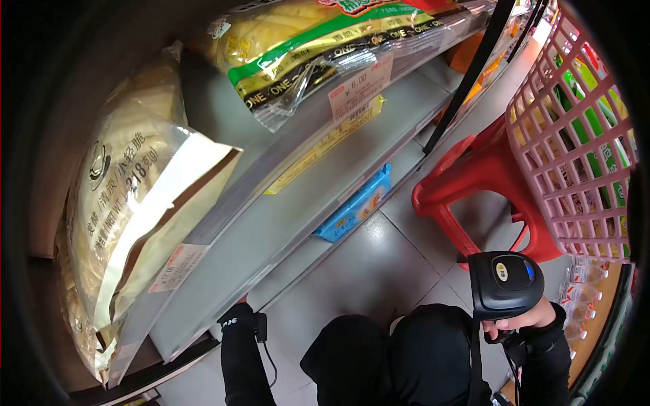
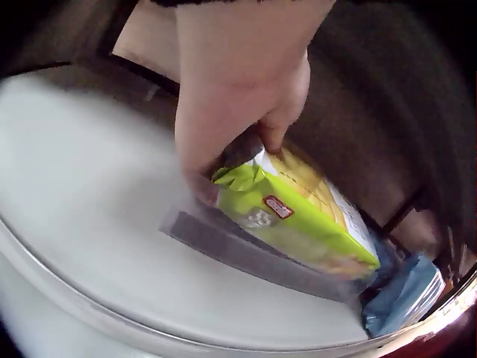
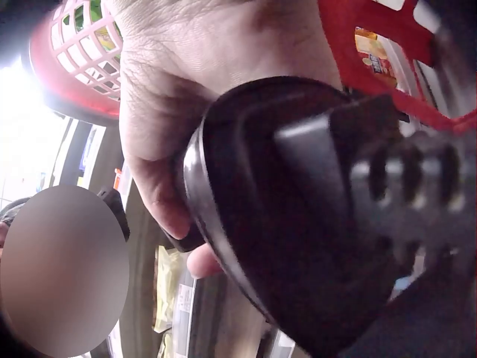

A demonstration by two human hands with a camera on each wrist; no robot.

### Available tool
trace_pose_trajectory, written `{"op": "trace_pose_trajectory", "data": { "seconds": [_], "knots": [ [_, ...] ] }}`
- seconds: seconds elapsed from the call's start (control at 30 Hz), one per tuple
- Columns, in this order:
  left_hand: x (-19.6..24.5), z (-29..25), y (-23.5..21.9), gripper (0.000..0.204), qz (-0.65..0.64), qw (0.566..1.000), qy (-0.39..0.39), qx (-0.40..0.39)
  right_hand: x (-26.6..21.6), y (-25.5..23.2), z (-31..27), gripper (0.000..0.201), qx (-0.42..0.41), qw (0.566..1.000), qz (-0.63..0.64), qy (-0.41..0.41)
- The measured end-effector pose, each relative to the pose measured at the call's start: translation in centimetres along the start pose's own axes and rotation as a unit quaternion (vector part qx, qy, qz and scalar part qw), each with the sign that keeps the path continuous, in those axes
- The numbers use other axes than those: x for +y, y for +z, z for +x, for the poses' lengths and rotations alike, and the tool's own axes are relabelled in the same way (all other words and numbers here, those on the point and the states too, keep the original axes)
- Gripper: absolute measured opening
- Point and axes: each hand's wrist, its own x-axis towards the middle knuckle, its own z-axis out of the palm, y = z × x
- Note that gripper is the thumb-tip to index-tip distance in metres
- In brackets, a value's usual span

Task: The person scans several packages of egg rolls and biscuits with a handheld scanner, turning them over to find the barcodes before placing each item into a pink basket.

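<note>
In the left wrist view my left hand (image 2: 242, 89) pinches the end of a green and yellow snack pack (image 2: 302, 220) lying on a pale shelf (image 2: 97, 186). A blue pack (image 2: 406, 294) is just past its far end. The head view shows only the left sleeve (image 1: 245, 352), the hand hidden below the shelf edge. My right hand (image 1: 531, 318) grips the handle of a black barcode scanner (image 1: 506, 285), its head above the fingers; the right wrist view shows that hand (image 3: 216, 60) curled round the scanner (image 3: 291, 209).
A pink basket (image 1: 572, 135) with packs inside stands on a red stool (image 1: 474, 183) at the right. Large bread bags (image 1: 128, 183) and a yellow-green bag (image 1: 325, 47) lie on the upper shelf. A blue pack (image 1: 355, 206) is lower down, and bottles (image 1: 582, 294) stand at the far right.
</note>
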Motion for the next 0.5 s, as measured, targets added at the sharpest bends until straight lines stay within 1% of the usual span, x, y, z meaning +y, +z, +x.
{"op": "trace_pose_trajectory", "data": {
  "seconds": [0.1, 0.17, 0.23, 0.37, 0.4, 0.47, 0.5],
  "knots": [
    [0.2, 1.4, -1.1, 0.029, 0.044, 0.999, 0.028, 0.006, -0.2, 0.5, -0.1, 0.026, 0.024, 1.0, -0.008, 0.018],
    [-0.2, 1.0, -0.9, 0.029, 0.071, 0.996, 0.045, 0.011, -0.4, 0.9, 0.0, 0.025, 0.029, 0.999, 0.025, 0.029],
    [0.3, 1.6, 0.0, 0.029, 0.098, 0.993, 0.063, 0.018, 0.0, 0.7, 0.2, 0.025, 0.016, 1.0, 0.008, 0.026],
    [0.4, -1.6, 1.4, 0.029, 0.159, 0.982, 0.097, 0.023, -0.2, 1.5, -0.1, 0.024, 0.0, 0.999, -0.031, 0.009],
    [0.7, -2.1, 1.2, 0.029, 0.177, 0.979, 0.101, 0.021, -0.5, 1.8, -0.3, 0.024, 0.001, 1.0, -0.027, 0.015],
    [1.0, -6.3, 0.9, 0.029, 0.219, 0.97, 0.1, 0.015, -1.1, 2.6, -1.0, 0.023, 0.005, 0.999, -0.019, 0.05],
    [2.0, -5.8, 2.1, 0.029, 0.241, 0.965, 0.102, 0.012, -1.7, 3.4, -1.4, 0.022, 0.023, 0.998, -0.011, 0.065]
  ]
}}
